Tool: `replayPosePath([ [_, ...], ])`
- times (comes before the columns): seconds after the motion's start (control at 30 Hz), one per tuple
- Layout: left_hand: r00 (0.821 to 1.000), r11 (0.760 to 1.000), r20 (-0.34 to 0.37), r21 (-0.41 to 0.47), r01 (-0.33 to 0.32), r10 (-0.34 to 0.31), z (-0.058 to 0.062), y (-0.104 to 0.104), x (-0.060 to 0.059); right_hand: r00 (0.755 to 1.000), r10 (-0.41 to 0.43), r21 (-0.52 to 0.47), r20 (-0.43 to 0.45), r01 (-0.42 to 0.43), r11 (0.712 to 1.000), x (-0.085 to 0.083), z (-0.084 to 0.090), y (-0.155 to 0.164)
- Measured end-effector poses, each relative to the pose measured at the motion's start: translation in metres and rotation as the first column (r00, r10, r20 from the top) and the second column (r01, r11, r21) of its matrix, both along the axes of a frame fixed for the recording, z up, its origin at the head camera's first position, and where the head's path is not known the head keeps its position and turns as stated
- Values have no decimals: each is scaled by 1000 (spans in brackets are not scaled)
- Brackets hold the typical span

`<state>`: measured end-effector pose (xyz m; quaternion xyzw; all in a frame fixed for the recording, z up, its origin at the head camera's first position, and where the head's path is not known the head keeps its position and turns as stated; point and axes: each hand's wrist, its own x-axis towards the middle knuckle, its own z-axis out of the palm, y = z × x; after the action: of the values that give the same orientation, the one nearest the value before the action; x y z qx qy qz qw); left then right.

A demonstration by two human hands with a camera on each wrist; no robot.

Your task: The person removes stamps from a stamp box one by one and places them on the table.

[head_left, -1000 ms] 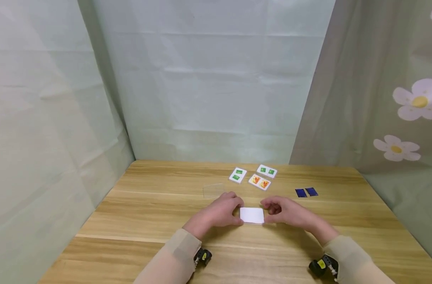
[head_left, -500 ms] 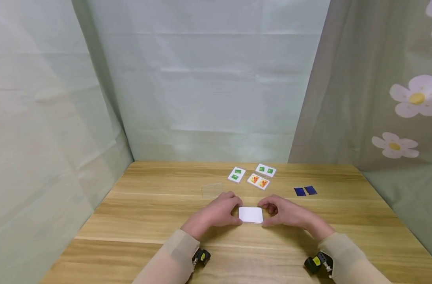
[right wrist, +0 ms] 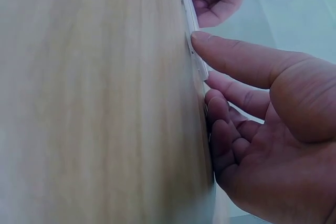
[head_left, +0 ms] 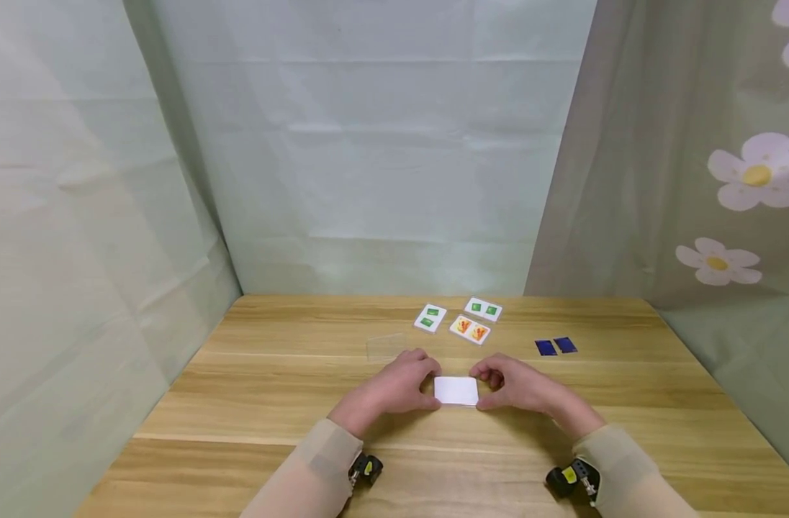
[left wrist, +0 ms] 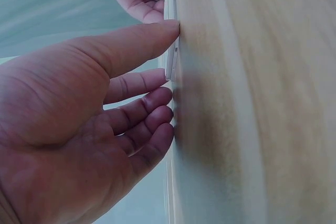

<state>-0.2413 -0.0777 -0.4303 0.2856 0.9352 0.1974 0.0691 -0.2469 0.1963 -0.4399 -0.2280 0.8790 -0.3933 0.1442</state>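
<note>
Wood table (head_left: 252, 403), nothing shifted since before: left hand (head_left: 397, 388) and right hand (head_left: 520, 385) still pinch white card stack (head_left: 456, 391) edges, fingers curled.

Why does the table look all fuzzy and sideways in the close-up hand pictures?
Left wrist view: the wooden table sits too near the lens, so its grain blurs; the left hand stays sharper. Right wrist view: same blur. Head view: the white card stack is sharp, evenly lit.

Sleeves: you wear long, close-fitting beige sleeves (head_left: 323, 467) reaching to both wrists.
Wrist units: a small black camera unit with a yellow mark (head_left: 366, 469) sits under each of your wrists.
Hands: your left hand (head_left: 397, 385) and right hand (head_left: 517, 385) are bare, without gloves or rings.
</note>
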Motion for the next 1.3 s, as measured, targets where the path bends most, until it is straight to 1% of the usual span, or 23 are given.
replayPosePath([
  [0.23,1000,1000,1,6,12,-12,0,0,0,1000,-14,-16,14,14,1000,3,2,-2],
  [0.4,1000,1000,-7,8,18,-18,1,-1,-2,1000,-20,-14,-2,20,1000,3,4,-4],
  [0.6,999,999,-11,-2,38,-38,2,-3,-3,998,-59,0,7,59,998,4,6,-7],
  [0.73,999,999,3,17,34,-34,2,-6,-4,997,-82,17,10,82,997,4,4,-8],
  [0.8,1000,999,-2,16,31,-31,2,-8,-5,996,-91,23,6,91,996,4,4,-8],
  [0.97,999,1000,-36,1,21,-20,2,-12,-7,995,-102,22,2,102,995,2,3,-10],
  [1.07,998,1000,-57,19,6,-5,1,-16,-7,996,-92,18,-1,92,996,1,2,-12],
  [1.2,994,999,-108,45,-20,25,-1,-24,-9,997,-79,12,-17,79,997,0,3,-12],
  [1.3,987,998,-150,52,-45,52,1,-32,-10,996,-83,13,-24,83,996,0,3,-13],
])
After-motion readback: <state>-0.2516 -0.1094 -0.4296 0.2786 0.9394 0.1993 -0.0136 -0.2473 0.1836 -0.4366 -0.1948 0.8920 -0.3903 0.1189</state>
